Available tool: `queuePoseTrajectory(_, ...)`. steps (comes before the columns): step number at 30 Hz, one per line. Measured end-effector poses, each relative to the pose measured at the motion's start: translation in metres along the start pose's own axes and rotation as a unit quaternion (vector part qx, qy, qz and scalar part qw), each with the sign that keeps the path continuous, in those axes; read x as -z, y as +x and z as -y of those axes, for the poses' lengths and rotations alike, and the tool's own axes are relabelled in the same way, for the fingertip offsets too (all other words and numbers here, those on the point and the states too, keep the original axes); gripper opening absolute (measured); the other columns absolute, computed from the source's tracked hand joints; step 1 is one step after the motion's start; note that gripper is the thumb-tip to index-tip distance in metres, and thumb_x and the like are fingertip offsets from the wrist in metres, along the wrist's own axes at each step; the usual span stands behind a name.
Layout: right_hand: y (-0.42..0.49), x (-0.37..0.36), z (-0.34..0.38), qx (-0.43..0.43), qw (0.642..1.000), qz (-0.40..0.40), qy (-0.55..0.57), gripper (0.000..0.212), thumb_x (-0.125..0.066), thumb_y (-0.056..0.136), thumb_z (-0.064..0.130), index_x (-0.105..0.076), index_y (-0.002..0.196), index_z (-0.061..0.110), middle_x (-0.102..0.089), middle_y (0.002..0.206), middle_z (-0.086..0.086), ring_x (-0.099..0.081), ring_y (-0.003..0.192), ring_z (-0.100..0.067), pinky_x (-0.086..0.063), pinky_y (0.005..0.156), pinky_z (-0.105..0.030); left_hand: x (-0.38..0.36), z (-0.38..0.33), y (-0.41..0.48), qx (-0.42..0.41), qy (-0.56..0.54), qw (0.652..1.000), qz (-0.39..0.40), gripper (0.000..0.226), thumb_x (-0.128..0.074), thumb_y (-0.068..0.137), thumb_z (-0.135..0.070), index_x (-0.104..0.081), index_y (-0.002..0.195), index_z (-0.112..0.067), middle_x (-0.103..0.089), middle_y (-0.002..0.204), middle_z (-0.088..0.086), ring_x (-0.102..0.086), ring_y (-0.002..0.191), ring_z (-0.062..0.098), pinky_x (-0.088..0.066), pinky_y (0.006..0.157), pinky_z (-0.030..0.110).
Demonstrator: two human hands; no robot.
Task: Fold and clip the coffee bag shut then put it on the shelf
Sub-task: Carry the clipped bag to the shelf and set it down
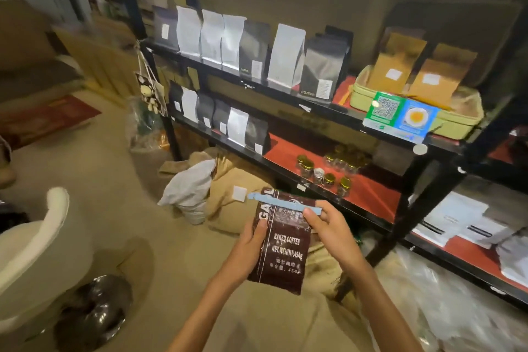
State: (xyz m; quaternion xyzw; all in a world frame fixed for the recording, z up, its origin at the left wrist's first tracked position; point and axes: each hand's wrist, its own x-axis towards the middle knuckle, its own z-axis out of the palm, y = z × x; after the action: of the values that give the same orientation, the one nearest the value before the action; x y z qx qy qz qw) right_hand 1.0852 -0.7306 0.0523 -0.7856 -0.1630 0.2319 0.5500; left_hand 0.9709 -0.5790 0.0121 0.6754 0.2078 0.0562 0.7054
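Head view. A dark brown coffee bag [281,246], printed "BAKED COFFEE" and "NET WEIGHT: 454g", is held upright in front of the person, below and just in front of the black shelf unit [337,113]. A pale blue clip [281,204] lies across the bag's folded top, its left end projecting past the bag's edge. The left hand [251,243] grips the bag's left edge, fingers curled behind it and the thumb pressed flat on the front. The right hand [331,226] closes on the clip's right end, thumb on top and the other fingers wrapped at the bag's right edge. The shelf's upper tier carries a row of standing white, silver and black pouches [285,57] and a green tray [457,120] with brown paper packets. The middle tier, lined in red, holds further pouches and small gold-lidded jars [328,168]. Burlap sacks [228,208] lie on the floor beneath, and a white chair [37,240] stands at the left.
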Motion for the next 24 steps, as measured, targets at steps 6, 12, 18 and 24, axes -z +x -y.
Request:
queuePoseTrajectory(6, 0.078, -0.002, 0.020, -0.015, 0.999, -0.016, -0.043, 0.026, -0.063, 0.090, 0.040, -0.059, 0.113, 0.028, -0.069, 0.110, 0.002, -0.072, 0.087, -0.010, -0.061, 0.077, -0.037, 0.036, -0.005, 0.091, -0.001, 0.002, 0.997, 0.078, 0.040, -0.034, 0.100, -0.048, -0.038, 0.134, -0.028, -0.065, 0.124, 0.003, -0.068, 0.106, 0.013, -0.056, 0.091, 0.039)
queuePoseTrajectory(12, 0.185, 0.008, 0.036, 0.020, 0.977, 0.000, -0.214, 0.047, -0.068, 0.085, 0.043, -0.058, 0.130, 0.033, -0.060, 0.122, 0.011, -0.061, 0.108, -0.009, -0.051, 0.083, -0.027, 0.049, -0.016, 0.193, 0.012, 0.034, 0.993, 0.115, 0.032, -0.032, 0.103, -0.036, -0.036, 0.133, -0.024, -0.059, 0.125, -0.001, -0.062, 0.109, -0.001, -0.053, 0.086, 0.019)
queuePoseTrajectory(18, 0.272, 0.001, 0.043, 0.003, 0.950, 0.055, -0.309, 0.032, -0.067, 0.084, 0.041, -0.068, 0.115, 0.030, -0.072, 0.116, 0.009, -0.066, 0.106, -0.012, -0.051, 0.095, -0.040, 0.075, -0.002, 0.290, 0.036, 0.103, 0.986, 0.129, 0.050, -0.038, 0.098, -0.049, -0.029, 0.143, -0.032, -0.055, 0.137, -0.007, -0.053, 0.125, 0.008, -0.041, 0.108, 0.035)
queuePoseTrajectory(24, 0.326, -0.029, 0.052, -0.001, 0.944, -0.043, -0.327, 0.020, -0.069, 0.084, 0.035, -0.070, 0.104, 0.032, -0.073, 0.101, 0.013, -0.068, 0.093, -0.008, -0.054, 0.082, -0.030, 0.109, -0.023, 0.381, -0.017, 0.225, 0.954, 0.198, 0.035, -0.040, 0.102, -0.027, -0.037, 0.137, -0.020, -0.053, 0.130, -0.004, -0.050, 0.123, 0.010, -0.041, 0.102, 0.020)
